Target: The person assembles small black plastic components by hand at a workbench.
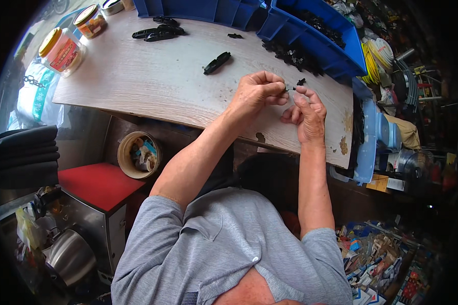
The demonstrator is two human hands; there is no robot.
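Note:
Over the right half of the pale wooden table (137, 76), my two hands are close together with fingertips almost meeting. My left hand (258, 91) pinches a small black part (287, 90) between thumb and fingers; most of it is hidden. Facing it, my right hand (309, 113) is closed with thumb and forefinger pressed together near that part, and what they hold is too small to make out. Just beyond the fingertips lies another small black piece (301, 82). A longer black plastic part (217, 63) rests on the tabletop to the left of my hands.
Several long black parts (160, 33) lie at the far left. Two blue bins (198, 12) (310, 43) stand along the back, with loose black pieces (292, 56) before the right one. Plastic jars (62, 53) line the left edge. Below the table is a waste bucket (125, 163).

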